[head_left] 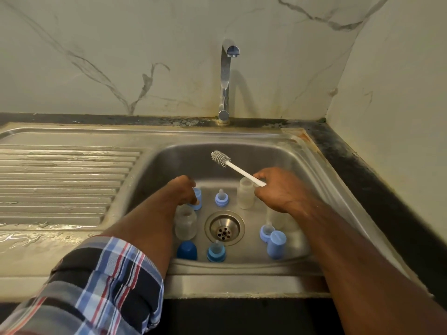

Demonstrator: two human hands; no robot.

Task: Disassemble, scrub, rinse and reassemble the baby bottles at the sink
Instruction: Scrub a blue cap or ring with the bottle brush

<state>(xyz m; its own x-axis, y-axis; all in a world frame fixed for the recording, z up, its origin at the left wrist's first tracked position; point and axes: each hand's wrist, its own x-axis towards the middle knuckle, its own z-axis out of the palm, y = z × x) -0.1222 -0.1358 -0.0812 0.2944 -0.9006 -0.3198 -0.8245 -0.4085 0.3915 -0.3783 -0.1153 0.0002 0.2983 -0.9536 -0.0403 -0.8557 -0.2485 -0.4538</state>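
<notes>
Steel sink (321, 180) held the bottle parts, all taken apart and standing on the basin floor around the drain (224, 228); tap (226, 81) rose behind the far rim, no water seen running.

Right hand (280, 189) was over the far right part of the basin, fingers clenched around the white handle of the brush (235, 168); brush head pointed up and left toward the far wall of the basin, touching nothing.

Left hand (181, 191) reached down at the far left of the basin, fingers curled around a light blue cap (197, 198); fingertips partly hidden, so how firm the grasp was could not be told; plaid sleeve (101, 288) crossed the near rim.

Clear bottle (246, 193) stood upright far right of the drain, just under the right hand; second clear bottle (185, 222) stood left of the drain, touching the left forearm's edge in view; third clear bottle (275, 217) right of the drain, partly hidden by the right wrist.

Light blue nipple ring (221, 199) sat at the far side of the drain; another nipple ring (266, 232) and a light blue cap (276, 244) stood touching at the near right corner; dark blue cap (186, 250) and a darker nipple ring (216, 252) stood along the near wall.

Ribbed draining board (63, 184) lay left of the basin, wet along its near edge.
</notes>
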